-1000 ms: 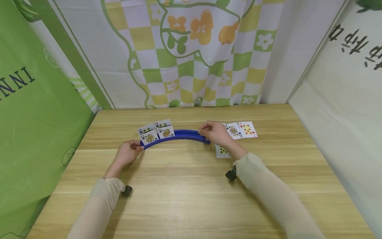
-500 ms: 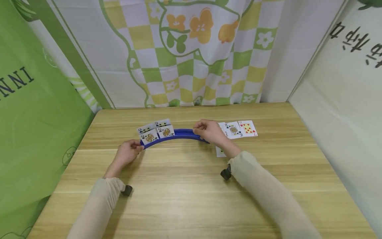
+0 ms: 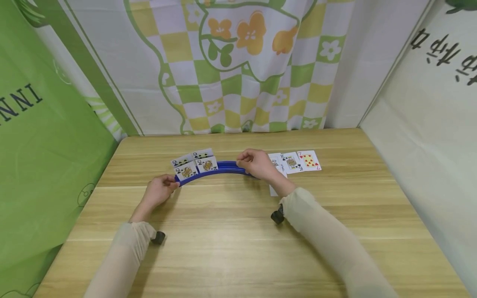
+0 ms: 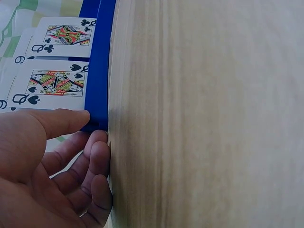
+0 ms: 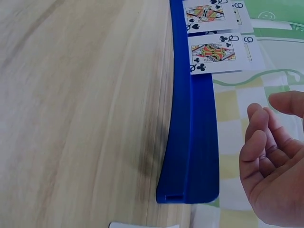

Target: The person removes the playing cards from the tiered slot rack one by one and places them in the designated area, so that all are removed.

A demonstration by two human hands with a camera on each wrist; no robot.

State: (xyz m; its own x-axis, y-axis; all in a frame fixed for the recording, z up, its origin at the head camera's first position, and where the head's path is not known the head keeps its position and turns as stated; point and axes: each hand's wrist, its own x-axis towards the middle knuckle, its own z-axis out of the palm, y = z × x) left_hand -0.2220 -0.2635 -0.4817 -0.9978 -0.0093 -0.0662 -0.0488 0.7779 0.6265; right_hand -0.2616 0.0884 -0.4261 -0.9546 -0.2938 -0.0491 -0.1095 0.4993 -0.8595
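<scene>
A curved blue card holder (image 3: pixel 228 166) stands on the table. At its left end, a queen of spades (image 4: pixel 57 84) and a queen of clubs (image 5: pixel 213 54) lean in the front groove, with two black number cards behind them. My left hand (image 3: pixel 158 191) grips that end; its thumb (image 4: pixel 71 121) lies on the blue edge and its other fingers are curled just below. Over the holder's right part is my right hand (image 3: pixel 257 164). In the right wrist view its fingers (image 5: pixel 259 118) are loosely bent, the thumb apart from them, and nothing is held.
Right of the holder, a seven of hearts (image 3: pixel 309 160), a king (image 3: pixel 292 162) and another face card (image 3: pixel 277 161) lie on the table (image 3: pixel 223 248). One more card (image 3: pixel 273 191) is mostly hidden by the right wrist. A patterned curtain (image 3: pixel 246 95) hangs behind.
My right hand has moved left along the holder from near its right end, uncovering more of the face card on the table. The left hand and the holder have stayed put.
</scene>
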